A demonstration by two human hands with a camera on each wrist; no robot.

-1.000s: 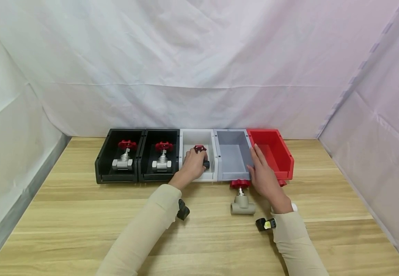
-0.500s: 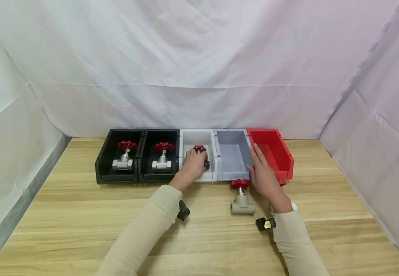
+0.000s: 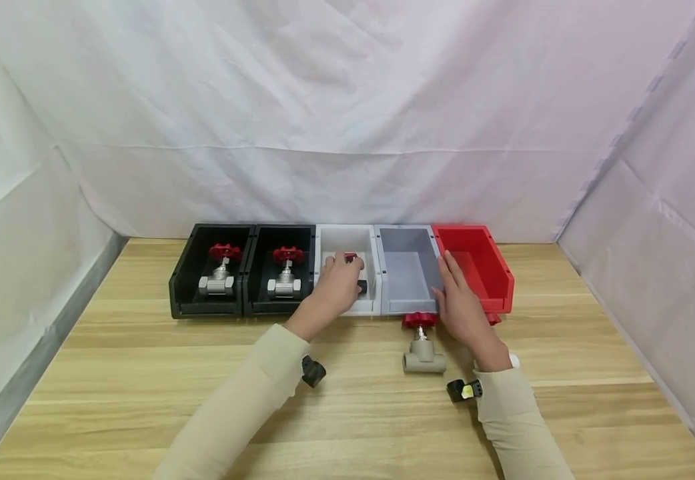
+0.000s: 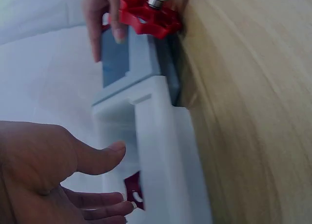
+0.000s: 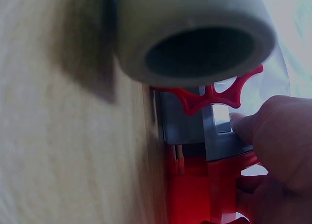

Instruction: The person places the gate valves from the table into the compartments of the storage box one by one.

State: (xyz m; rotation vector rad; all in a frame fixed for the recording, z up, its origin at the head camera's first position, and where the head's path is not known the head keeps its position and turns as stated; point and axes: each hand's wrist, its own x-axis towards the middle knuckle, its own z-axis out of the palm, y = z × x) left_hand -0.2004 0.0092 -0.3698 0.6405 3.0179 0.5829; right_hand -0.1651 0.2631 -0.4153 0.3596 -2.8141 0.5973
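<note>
The dark-bodied valve (image 3: 362, 287) sits inside the white bin (image 3: 361, 309), partly hidden by our left hand (image 3: 335, 283). That hand grasps nothing, thumb and fingers parted; whether the fingertips touch the red handwheel (image 4: 134, 190) we cannot tell. We should move vertically, clear of wheel and walls, to avoid tipping anything. Our right hand (image 3: 464, 315), straight-fingered, ungrasping, rests where the grey bin (image 3: 404, 307) meets the red bin (image 3: 494, 305).

The left forearm in a beige cloth sleeve (image 3: 233, 403) slants forward and inward; the bare left hand (image 3: 337, 283) holds its thumb (image 4: 103, 159) apart from extended fingers (image 4: 95, 199). The similarly sleeved right forearm (image 3: 512, 417) angles inward, the bare right hand (image 3: 463, 315) extending two straight fingers forward.
</note>
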